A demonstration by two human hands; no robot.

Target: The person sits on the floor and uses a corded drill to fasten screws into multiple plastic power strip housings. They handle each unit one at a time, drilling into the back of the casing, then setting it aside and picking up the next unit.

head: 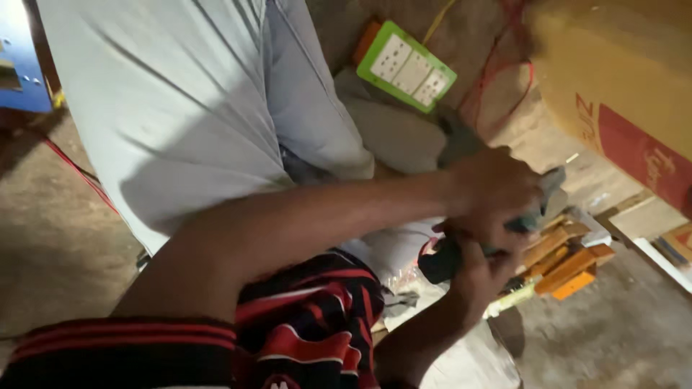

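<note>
Gripping a grey power tool (537, 205) between them, both hands (490, 216) clenched above wooden blocks (569, 263)

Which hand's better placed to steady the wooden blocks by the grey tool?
Probably the right hand: it sits lowest on the grey tool, beside the wooden blocks. The left hand wraps over the tool's top.

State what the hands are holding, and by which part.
Both hands grip one grey and black power tool around its body; exactly which part is blurred.
</note>
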